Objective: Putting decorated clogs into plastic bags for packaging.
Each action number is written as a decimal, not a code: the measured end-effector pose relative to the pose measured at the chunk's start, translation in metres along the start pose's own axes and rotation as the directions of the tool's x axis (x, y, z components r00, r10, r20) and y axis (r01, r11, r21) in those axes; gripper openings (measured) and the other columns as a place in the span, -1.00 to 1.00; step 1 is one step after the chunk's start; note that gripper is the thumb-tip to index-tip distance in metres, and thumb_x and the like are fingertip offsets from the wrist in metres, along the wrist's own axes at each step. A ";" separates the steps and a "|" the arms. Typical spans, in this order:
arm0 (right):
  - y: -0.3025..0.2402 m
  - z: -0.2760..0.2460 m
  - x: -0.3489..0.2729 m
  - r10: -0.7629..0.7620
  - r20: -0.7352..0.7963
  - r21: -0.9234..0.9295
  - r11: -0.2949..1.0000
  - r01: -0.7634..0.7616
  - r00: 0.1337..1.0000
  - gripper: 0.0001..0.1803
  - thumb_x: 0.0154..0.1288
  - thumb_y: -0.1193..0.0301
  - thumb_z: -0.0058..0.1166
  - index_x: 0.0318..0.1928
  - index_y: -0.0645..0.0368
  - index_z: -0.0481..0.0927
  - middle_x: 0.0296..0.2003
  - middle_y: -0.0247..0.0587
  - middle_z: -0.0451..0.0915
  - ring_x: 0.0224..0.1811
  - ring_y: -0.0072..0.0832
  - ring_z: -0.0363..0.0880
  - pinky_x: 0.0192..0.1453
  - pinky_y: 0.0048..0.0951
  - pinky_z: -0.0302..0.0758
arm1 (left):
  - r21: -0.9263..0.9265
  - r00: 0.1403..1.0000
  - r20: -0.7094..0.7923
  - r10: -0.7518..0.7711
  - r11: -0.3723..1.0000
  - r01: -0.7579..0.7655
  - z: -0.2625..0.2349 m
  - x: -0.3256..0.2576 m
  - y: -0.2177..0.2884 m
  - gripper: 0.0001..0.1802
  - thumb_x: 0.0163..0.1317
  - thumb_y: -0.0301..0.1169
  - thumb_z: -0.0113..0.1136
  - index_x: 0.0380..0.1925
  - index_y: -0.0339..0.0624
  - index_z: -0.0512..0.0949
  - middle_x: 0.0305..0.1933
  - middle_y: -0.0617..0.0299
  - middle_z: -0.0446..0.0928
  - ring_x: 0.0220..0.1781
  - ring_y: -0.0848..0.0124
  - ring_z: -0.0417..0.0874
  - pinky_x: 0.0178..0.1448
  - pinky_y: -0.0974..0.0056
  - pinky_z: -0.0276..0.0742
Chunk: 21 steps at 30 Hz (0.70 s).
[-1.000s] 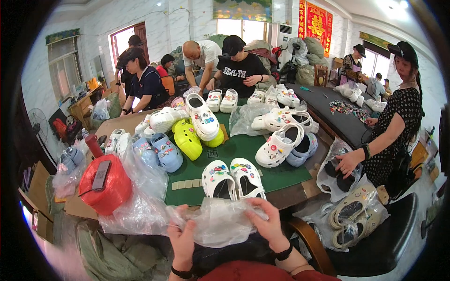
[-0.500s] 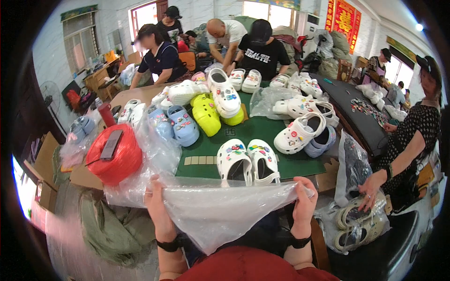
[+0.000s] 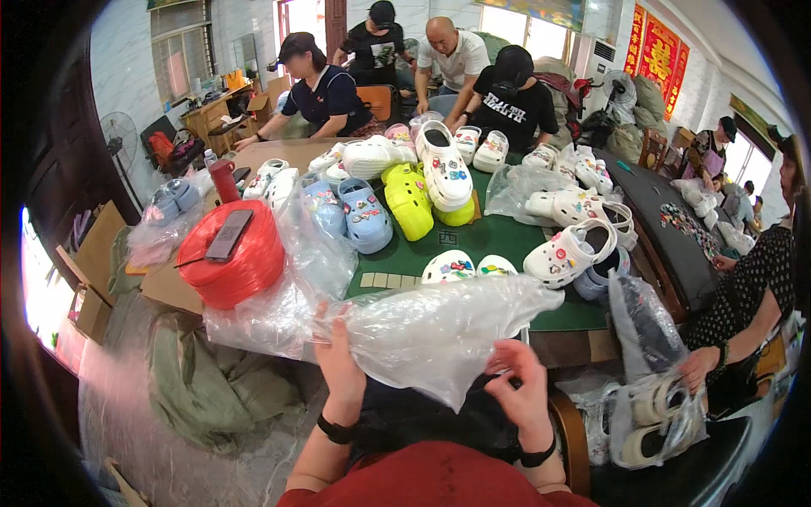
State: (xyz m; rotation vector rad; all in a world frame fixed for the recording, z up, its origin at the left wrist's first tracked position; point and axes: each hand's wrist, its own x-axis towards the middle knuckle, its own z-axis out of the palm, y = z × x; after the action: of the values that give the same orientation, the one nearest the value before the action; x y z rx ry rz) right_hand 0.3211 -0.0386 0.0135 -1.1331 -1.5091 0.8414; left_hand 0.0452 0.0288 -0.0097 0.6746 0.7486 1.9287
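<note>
Green tabletop (image 3: 405,255) behind, a bag (image 3: 431,329) (translucent) spreads rightward from the left grip (image 3: 341,370).

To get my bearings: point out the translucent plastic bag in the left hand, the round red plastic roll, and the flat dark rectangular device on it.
Translucent plastic bag (image 3: 427,334), head view: its middle.
Round red roll (image 3: 239,279), head view: front side.
Dark rectangular device (image 3: 229,236), head view: top face.

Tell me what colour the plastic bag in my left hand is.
The plastic bag is translucent whitish; the head view shows it best.
</note>
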 end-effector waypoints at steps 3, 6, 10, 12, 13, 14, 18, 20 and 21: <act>-0.034 0.028 0.004 0.135 0.114 -0.061 0.990 -0.129 0.984 0.16 -0.01 0.31 0.58 0.52 0.17 0.08 0.02 -0.04 0.55 -0.20 -0.49 0.65 -0.18 -0.46 0.58 | 0.050 0.987 0.159 0.011 0.999 -0.020 0.008 -0.014 0.011 -0.34 0.52 -0.38 -0.01 0.53 -0.13 0.01 0.41 -0.08 0.36 0.37 0.15 0.44 0.45 0.04 0.36; -0.026 0.038 0.015 0.103 0.062 0.110 0.988 -0.109 0.993 0.02 0.12 0.56 0.42 0.52 0.19 0.08 0.04 -0.09 0.52 -0.29 -0.60 0.56 -0.20 -0.55 0.55 | 0.020 0.979 0.205 0.023 0.999 -0.028 0.009 -0.016 0.026 -0.18 0.42 -0.52 0.07 0.57 -0.04 -0.10 0.50 -0.08 0.25 0.47 0.15 0.33 0.50 0.04 0.27; -0.034 0.025 0.044 -0.327 -0.055 -0.016 0.945 0.327 0.943 -0.35 0.19 0.70 0.23 0.31 0.24 0.35 0.17 -0.01 0.44 -0.10 -0.44 0.54 0.07 -0.41 0.50 | 0.282 0.882 0.291 0.372 0.847 -0.450 -0.003 -0.015 0.059 -0.08 0.29 -0.64 0.11 0.57 -0.07 -0.12 0.55 -0.06 0.18 0.49 0.25 0.28 0.49 0.14 0.23; -0.052 0.030 0.055 -0.651 -0.058 -0.181 0.753 0.633 0.757 -0.50 0.17 0.74 0.20 0.14 0.24 0.45 0.21 0.13 0.44 0.04 -0.22 0.54 0.17 -0.32 0.46 | 0.388 0.627 0.430 0.650 0.494 -0.778 -0.014 -0.017 0.066 -0.05 0.20 -0.64 0.15 0.51 -0.07 -0.13 0.53 -0.10 0.19 0.51 0.18 0.25 0.51 0.04 0.24; -0.052 0.033 0.059 -0.658 -0.049 -0.160 0.748 0.645 0.751 -0.50 0.17 0.74 0.20 0.14 0.24 0.45 0.21 0.13 0.44 0.04 -0.22 0.54 0.17 -0.32 0.46 | 0.400 0.619 0.423 0.661 0.477 -0.783 -0.016 -0.019 0.067 -0.05 0.20 -0.64 0.15 0.51 -0.07 -0.13 0.53 -0.10 0.19 0.51 0.18 0.25 0.51 0.04 0.24; -0.052 0.035 0.061 -0.666 -0.027 -0.188 0.736 0.650 0.746 -0.48 0.16 0.74 0.20 0.15 0.22 0.46 0.22 0.16 0.44 0.10 -0.17 0.53 0.17 -0.29 0.47 | 0.415 0.571 0.466 0.676 0.402 -0.816 -0.018 -0.021 0.069 -0.21 0.20 -0.64 0.18 0.40 -0.14 0.07 0.43 -0.16 0.30 0.43 0.13 0.35 0.46 0.07 0.28; -0.032 0.040 0.067 -0.418 -0.015 -0.251 0.881 0.401 0.908 -0.58 0.23 0.70 0.14 0.11 0.19 0.55 0.26 0.06 0.44 0.20 -0.20 0.51 0.11 -0.37 0.49 | 0.494 0.546 0.549 0.633 0.282 -0.823 -0.033 -0.019 0.044 -0.55 0.24 -0.53 0.26 0.14 -0.26 0.47 0.20 -0.18 0.57 0.06 0.03 0.69 0.16 0.15 0.56; -0.010 0.036 0.066 -0.191 -0.074 -0.292 0.943 0.162 0.979 -0.71 0.28 0.65 0.05 0.00 0.21 0.62 0.20 -0.09 0.50 0.10 -0.33 0.55 -0.05 -0.47 0.48 | 0.575 0.616 0.614 0.493 0.255 -0.777 -0.019 -0.006 0.037 -0.52 0.26 -0.41 0.32 0.17 -0.25 0.46 0.20 -0.18 0.57 0.00 0.04 0.72 0.07 0.13 0.62; 0.015 0.027 0.068 -0.419 -0.067 -0.593 0.746 0.301 0.906 -0.75 0.28 0.65 0.06 -0.05 0.24 0.62 0.13 -0.07 0.52 -0.03 -0.31 0.58 -0.16 -0.46 0.48 | 0.623 0.735 0.573 0.364 0.389 -0.679 -0.022 0.002 0.021 -0.47 0.26 -0.36 0.36 0.19 -0.25 0.45 0.22 -0.19 0.55 0.02 0.04 0.72 0.09 0.12 0.62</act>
State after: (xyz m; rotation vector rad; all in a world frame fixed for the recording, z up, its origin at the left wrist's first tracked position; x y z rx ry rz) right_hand 0.2962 0.0318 0.0153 -1.2371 -1.7885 -0.0197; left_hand 0.0167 0.0173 -0.0088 2.0247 1.3148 1.8288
